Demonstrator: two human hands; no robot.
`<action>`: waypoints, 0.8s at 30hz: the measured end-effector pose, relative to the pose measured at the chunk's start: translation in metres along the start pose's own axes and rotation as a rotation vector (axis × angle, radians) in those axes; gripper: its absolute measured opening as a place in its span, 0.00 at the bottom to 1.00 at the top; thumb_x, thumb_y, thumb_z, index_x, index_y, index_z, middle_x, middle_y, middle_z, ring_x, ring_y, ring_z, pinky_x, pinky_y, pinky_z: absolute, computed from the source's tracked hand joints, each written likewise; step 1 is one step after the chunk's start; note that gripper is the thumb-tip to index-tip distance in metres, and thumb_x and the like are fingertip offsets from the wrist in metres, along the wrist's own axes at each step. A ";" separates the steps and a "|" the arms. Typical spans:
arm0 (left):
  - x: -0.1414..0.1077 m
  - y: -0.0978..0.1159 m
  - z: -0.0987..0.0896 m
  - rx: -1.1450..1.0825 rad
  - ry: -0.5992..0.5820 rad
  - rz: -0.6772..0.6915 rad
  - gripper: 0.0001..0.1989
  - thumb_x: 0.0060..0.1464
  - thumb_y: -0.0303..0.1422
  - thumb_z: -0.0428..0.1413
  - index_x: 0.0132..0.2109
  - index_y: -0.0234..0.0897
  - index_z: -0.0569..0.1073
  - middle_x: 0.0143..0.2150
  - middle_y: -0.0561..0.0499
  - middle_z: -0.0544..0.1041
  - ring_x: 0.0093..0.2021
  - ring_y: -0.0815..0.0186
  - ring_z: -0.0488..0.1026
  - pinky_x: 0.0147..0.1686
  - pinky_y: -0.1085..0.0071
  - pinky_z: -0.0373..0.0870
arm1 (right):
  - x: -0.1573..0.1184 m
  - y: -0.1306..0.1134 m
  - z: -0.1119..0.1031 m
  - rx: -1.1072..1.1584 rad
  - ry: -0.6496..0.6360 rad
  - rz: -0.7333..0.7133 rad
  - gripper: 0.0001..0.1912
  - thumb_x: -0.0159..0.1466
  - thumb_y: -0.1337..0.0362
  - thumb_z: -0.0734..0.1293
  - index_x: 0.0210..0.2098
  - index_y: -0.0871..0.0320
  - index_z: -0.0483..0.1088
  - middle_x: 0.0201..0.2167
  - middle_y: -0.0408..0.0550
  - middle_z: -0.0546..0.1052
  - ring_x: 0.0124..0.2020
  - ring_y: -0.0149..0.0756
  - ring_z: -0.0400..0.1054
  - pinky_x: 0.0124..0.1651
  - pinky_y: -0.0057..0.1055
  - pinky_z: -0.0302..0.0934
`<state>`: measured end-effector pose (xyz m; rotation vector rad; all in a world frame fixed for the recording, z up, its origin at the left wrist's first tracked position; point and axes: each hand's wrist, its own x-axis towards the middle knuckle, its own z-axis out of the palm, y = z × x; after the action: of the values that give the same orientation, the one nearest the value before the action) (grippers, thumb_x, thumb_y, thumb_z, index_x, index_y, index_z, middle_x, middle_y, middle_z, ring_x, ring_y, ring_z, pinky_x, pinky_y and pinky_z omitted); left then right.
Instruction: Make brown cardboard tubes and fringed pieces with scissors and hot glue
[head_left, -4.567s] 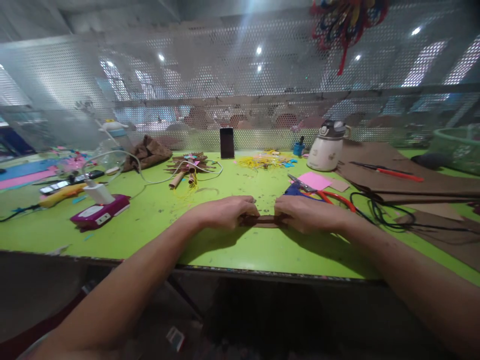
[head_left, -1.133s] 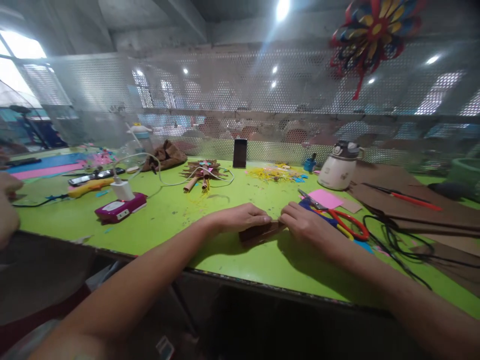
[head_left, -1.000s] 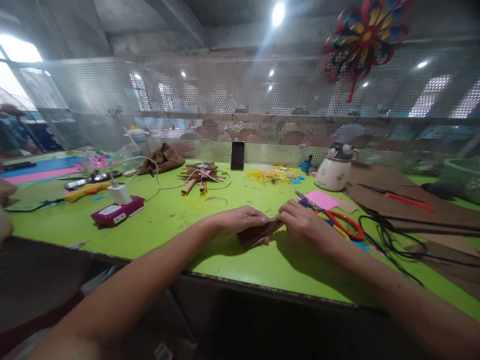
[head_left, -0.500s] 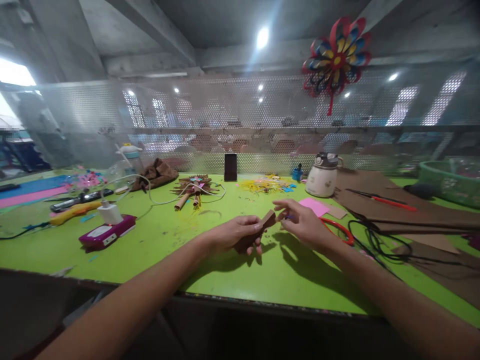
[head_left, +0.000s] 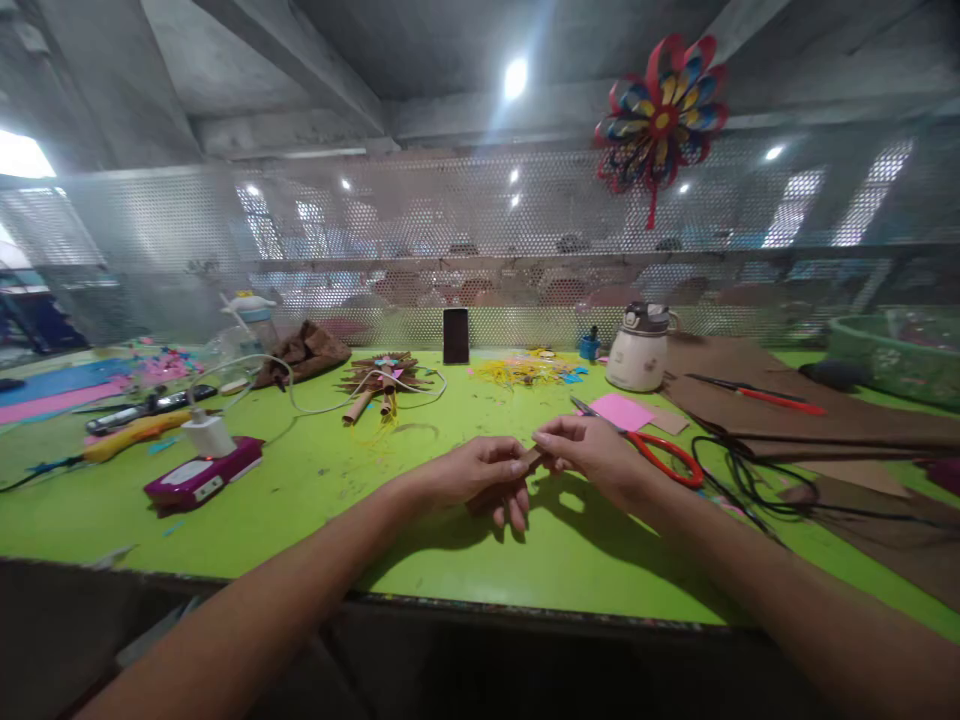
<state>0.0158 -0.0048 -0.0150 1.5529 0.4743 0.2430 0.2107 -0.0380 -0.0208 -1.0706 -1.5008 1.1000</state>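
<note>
Between my hands, just above the green table (head_left: 315, 500), is a narrow brown strip (head_left: 491, 496) that looks like folded paper or card. My left hand (head_left: 487, 475) is closed around it, thumb on top and fingers underneath. The far end of the strip is pinched between the thumb and fingers of my right hand (head_left: 581, 450), which hide part of it. Red-handled scissors (head_left: 667, 458) lie beside my right wrist, their blades partly behind the hand. A pink paper square (head_left: 621, 410) is just beyond them.
A purple power strip (head_left: 206, 475) with a white charger and a yellow glue gun (head_left: 139, 435) lie left. At the back stand a dark phone (head_left: 456, 336), yellow paper scraps (head_left: 525, 370) and a white jug (head_left: 637, 350). Brown paper (head_left: 750, 380) and a black cord (head_left: 765, 490) occupy the right.
My right hand has moved left and its fingers have closed on the end of the brown strip. The scissors show more fully. The whole view has shifted slightly.
</note>
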 end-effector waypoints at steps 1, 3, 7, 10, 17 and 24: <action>0.001 -0.001 -0.001 -0.013 -0.025 -0.004 0.16 0.60 0.41 0.50 0.48 0.33 0.62 0.32 0.46 0.75 0.29 0.65 0.76 0.25 0.72 0.69 | 0.000 0.001 0.000 -0.007 0.015 -0.006 0.09 0.56 0.60 0.69 0.28 0.60 0.71 0.23 0.45 0.73 0.23 0.30 0.64 0.28 0.30 0.59; 0.001 -0.004 -0.002 -0.047 -0.064 -0.007 0.16 0.60 0.41 0.50 0.49 0.33 0.61 0.31 0.45 0.76 0.29 0.63 0.77 0.26 0.71 0.70 | 0.001 0.001 0.000 -0.029 0.038 -0.034 0.08 0.54 0.61 0.69 0.30 0.60 0.71 0.22 0.44 0.73 0.22 0.29 0.63 0.27 0.30 0.58; 0.000 -0.005 0.000 -0.098 -0.036 -0.007 0.15 0.60 0.40 0.50 0.47 0.34 0.61 0.30 0.44 0.77 0.29 0.63 0.77 0.28 0.70 0.69 | 0.001 0.002 0.002 -0.122 0.094 -0.126 0.10 0.54 0.62 0.69 0.33 0.60 0.71 0.20 0.42 0.73 0.19 0.29 0.63 0.24 0.29 0.56; -0.001 -0.001 0.003 -0.084 0.006 -0.037 0.14 0.61 0.41 0.49 0.44 0.33 0.63 0.31 0.43 0.77 0.29 0.65 0.76 0.30 0.69 0.68 | 0.003 0.003 0.001 -0.161 0.155 -0.159 0.10 0.53 0.60 0.69 0.31 0.60 0.71 0.20 0.43 0.73 0.19 0.29 0.61 0.23 0.29 0.55; -0.001 0.003 0.000 0.133 0.083 0.045 0.15 0.58 0.43 0.52 0.34 0.33 0.66 0.32 0.44 0.76 0.29 0.68 0.71 0.31 0.70 0.63 | 0.008 0.002 -0.011 -0.180 0.243 -0.180 0.13 0.53 0.56 0.68 0.29 0.61 0.70 0.18 0.40 0.69 0.17 0.28 0.58 0.21 0.28 0.52; 0.002 -0.004 -0.006 0.277 0.187 0.026 0.18 0.55 0.48 0.52 0.31 0.36 0.64 0.21 0.55 0.67 0.19 0.74 0.60 0.22 0.74 0.54 | 0.009 0.004 -0.013 -0.217 0.247 -0.177 0.15 0.55 0.54 0.67 0.27 0.61 0.72 0.15 0.39 0.66 0.18 0.29 0.55 0.22 0.29 0.49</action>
<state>0.0140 0.0017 -0.0189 1.8158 0.6561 0.3563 0.2227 -0.0268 -0.0210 -1.1499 -1.5054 0.6678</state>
